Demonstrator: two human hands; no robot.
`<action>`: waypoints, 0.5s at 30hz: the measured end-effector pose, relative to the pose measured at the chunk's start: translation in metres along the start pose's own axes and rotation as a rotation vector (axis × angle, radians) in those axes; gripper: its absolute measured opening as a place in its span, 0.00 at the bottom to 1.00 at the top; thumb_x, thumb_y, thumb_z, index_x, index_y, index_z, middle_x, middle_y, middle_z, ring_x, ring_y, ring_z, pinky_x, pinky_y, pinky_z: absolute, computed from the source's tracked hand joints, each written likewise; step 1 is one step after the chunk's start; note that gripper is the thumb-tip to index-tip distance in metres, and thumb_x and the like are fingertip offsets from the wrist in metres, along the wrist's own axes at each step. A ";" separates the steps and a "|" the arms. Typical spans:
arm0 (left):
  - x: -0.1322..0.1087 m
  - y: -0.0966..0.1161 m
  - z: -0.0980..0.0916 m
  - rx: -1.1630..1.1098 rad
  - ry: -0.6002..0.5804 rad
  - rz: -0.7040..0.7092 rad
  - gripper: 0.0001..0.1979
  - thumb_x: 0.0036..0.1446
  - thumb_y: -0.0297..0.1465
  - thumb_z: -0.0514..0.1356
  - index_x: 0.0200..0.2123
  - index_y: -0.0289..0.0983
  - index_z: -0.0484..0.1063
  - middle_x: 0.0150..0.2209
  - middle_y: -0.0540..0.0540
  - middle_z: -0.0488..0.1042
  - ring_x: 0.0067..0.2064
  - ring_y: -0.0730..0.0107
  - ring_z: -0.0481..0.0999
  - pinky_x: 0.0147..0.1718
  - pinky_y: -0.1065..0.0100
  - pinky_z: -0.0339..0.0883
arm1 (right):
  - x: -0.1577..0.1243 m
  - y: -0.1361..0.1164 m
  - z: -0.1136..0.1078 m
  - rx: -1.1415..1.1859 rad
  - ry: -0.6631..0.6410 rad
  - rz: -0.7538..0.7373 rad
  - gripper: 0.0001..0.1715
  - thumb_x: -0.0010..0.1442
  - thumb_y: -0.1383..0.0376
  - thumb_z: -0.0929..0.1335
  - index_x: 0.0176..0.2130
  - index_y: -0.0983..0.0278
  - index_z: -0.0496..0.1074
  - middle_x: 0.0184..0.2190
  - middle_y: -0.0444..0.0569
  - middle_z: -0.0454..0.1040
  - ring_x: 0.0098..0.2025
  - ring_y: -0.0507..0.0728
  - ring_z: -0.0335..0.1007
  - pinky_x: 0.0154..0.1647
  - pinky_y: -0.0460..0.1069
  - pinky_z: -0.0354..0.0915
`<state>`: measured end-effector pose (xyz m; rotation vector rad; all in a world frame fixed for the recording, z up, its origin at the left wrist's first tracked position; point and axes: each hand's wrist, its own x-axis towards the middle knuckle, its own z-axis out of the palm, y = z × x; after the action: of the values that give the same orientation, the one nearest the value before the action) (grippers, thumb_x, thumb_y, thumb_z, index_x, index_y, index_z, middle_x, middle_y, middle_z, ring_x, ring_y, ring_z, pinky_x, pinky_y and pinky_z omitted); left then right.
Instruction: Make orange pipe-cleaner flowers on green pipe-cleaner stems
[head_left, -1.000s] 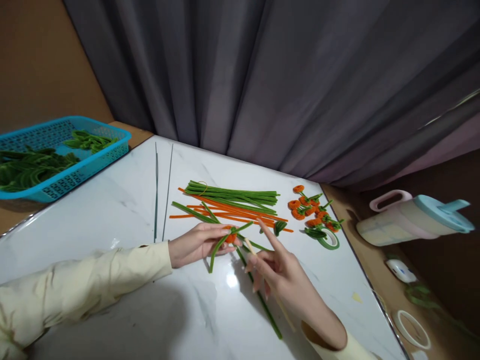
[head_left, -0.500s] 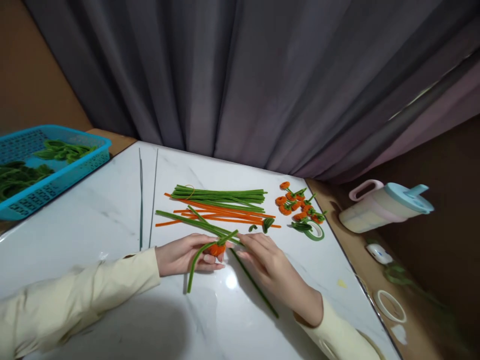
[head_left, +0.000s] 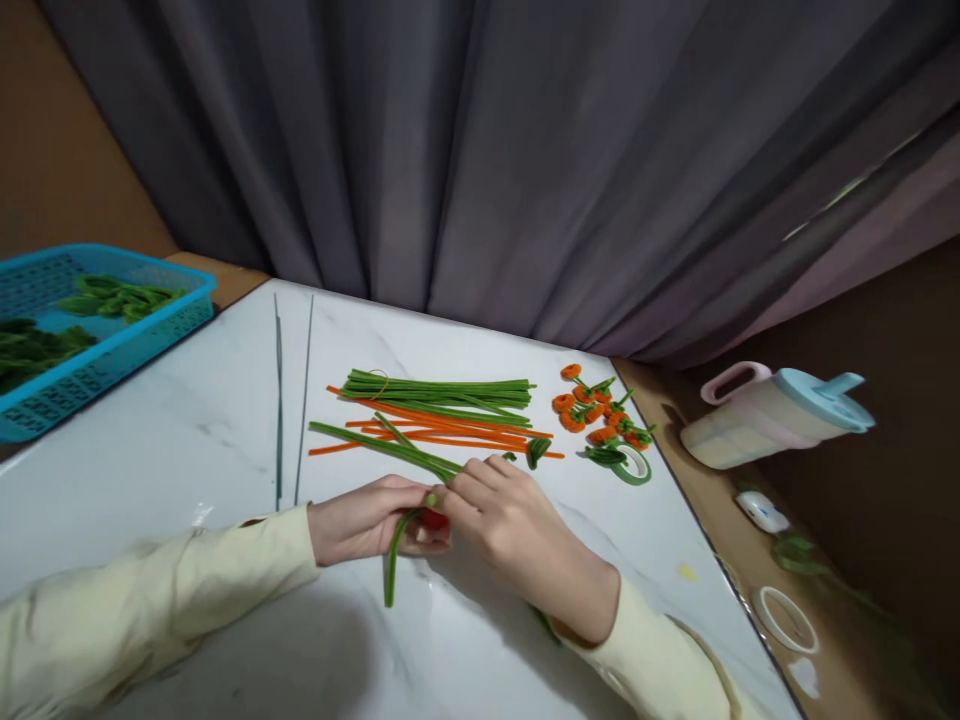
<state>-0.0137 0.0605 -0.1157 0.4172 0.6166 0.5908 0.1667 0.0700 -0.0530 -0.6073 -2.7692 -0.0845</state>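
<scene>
My left hand (head_left: pixel 364 522) is closed around a small orange pumpkin (head_left: pixel 435 519) made of pipe cleaner, mostly covered by fingers. A green pipe cleaner (head_left: pixel 391 565) comes off its top and bends down toward the table. My right hand (head_left: pixel 510 530) meets the left one at the pumpkin's top, its thumb and fingertips pinched on the green pipe cleaner there. The exact grip is partly hidden. Just beyond the hands lie loose green pipe cleaners (head_left: pixel 375 440) and orange pipe cleaners (head_left: pixel 450 436). Another green strand (head_left: pixel 546 627) shows from under my right wrist.
A green bundle (head_left: pixel 442 392) lies at the back. Finished orange pumpkins (head_left: pixel 589 405) and a green tape roll (head_left: pixel 636 466) are to the right. Beyond the table edge stand a tumbler (head_left: pixel 750 425) and a white ring (head_left: pixel 785 620). A blue basket (head_left: pixel 150 345) holds green pieces at left.
My right hand has moved left and closed on the green pipe cleaner at the pumpkin's top, covering much of it. The pumpkin has dropped slightly and the hanging green end has shifted right.
</scene>
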 end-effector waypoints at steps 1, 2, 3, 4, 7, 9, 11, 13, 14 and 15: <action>0.000 0.001 0.000 -0.004 0.004 -0.019 0.10 0.50 0.31 0.65 0.28 0.28 0.73 0.26 0.45 0.73 0.28 0.75 0.73 0.45 0.63 0.68 | -0.002 0.003 -0.001 0.029 -0.007 0.034 0.13 0.65 0.70 0.59 0.31 0.68 0.69 0.26 0.49 0.68 0.29 0.55 0.57 0.30 0.50 0.53; -0.001 0.002 0.000 0.000 0.007 -0.041 0.10 0.50 0.32 0.65 0.29 0.28 0.73 0.27 0.44 0.74 0.28 0.75 0.73 0.46 0.62 0.68 | -0.004 0.006 -0.002 0.075 -0.023 0.076 0.13 0.65 0.70 0.59 0.31 0.67 0.68 0.26 0.49 0.68 0.30 0.55 0.58 0.31 0.50 0.54; -0.001 0.002 -0.001 0.006 0.004 -0.061 0.11 0.50 0.33 0.65 0.31 0.28 0.74 0.27 0.44 0.75 0.27 0.75 0.73 0.46 0.62 0.67 | -0.007 0.009 -0.002 0.132 -0.033 0.114 0.13 0.65 0.68 0.60 0.31 0.67 0.68 0.27 0.49 0.69 0.30 0.55 0.59 0.31 0.49 0.55; -0.001 0.002 -0.001 0.012 -0.001 -0.078 0.12 0.51 0.34 0.64 0.32 0.27 0.74 0.26 0.44 0.75 0.26 0.75 0.72 0.46 0.62 0.67 | -0.010 0.011 -0.002 0.190 -0.050 0.154 0.12 0.65 0.68 0.60 0.32 0.67 0.68 0.28 0.49 0.69 0.30 0.55 0.59 0.31 0.49 0.56; -0.001 0.002 -0.005 0.023 -0.040 -0.098 0.13 0.54 0.35 0.62 0.32 0.27 0.74 0.24 0.45 0.73 0.25 0.75 0.72 0.45 0.63 0.67 | -0.018 0.013 0.002 0.319 -0.087 0.208 0.10 0.65 0.70 0.60 0.34 0.67 0.67 0.30 0.50 0.69 0.32 0.55 0.62 0.33 0.48 0.59; 0.000 0.002 -0.007 0.035 -0.071 -0.102 0.14 0.55 0.35 0.60 0.31 0.27 0.75 0.23 0.46 0.72 0.25 0.74 0.72 0.45 0.64 0.66 | -0.020 0.010 0.006 0.367 -0.094 0.221 0.09 0.65 0.71 0.59 0.35 0.66 0.65 0.31 0.50 0.69 0.32 0.55 0.62 0.33 0.48 0.60; 0.002 0.001 -0.008 0.047 -0.102 -0.108 0.15 0.56 0.36 0.58 0.30 0.26 0.75 0.22 0.46 0.71 0.25 0.75 0.71 0.45 0.65 0.66 | -0.020 0.007 0.010 0.403 -0.083 0.242 0.09 0.65 0.72 0.58 0.34 0.65 0.63 0.31 0.50 0.68 0.31 0.54 0.62 0.32 0.48 0.60; 0.002 0.001 -0.007 0.054 -0.118 -0.104 0.16 0.57 0.36 0.57 0.30 0.26 0.75 0.20 0.47 0.70 0.24 0.75 0.70 0.46 0.65 0.65 | -0.019 0.005 0.011 0.469 -0.085 0.284 0.08 0.64 0.72 0.58 0.33 0.64 0.61 0.30 0.48 0.68 0.30 0.53 0.62 0.30 0.47 0.59; 0.002 0.001 -0.006 0.060 -0.117 -0.098 0.16 0.57 0.36 0.57 0.30 0.27 0.75 0.20 0.48 0.69 0.24 0.76 0.69 0.46 0.65 0.64 | -0.018 0.005 0.012 0.522 -0.093 0.317 0.08 0.64 0.72 0.59 0.32 0.64 0.60 0.30 0.48 0.68 0.29 0.53 0.62 0.29 0.47 0.59; 0.002 0.001 -0.005 0.068 -0.106 -0.086 0.15 0.57 0.35 0.57 0.29 0.27 0.75 0.19 0.48 0.68 0.23 0.76 0.68 0.47 0.64 0.64 | -0.017 0.004 0.012 0.584 -0.104 0.357 0.07 0.63 0.72 0.59 0.32 0.63 0.60 0.30 0.47 0.68 0.29 0.52 0.62 0.29 0.46 0.59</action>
<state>-0.0161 0.0637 -0.1196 0.4807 0.5515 0.4641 0.1800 0.0684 -0.0697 -0.9313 -2.5341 0.8168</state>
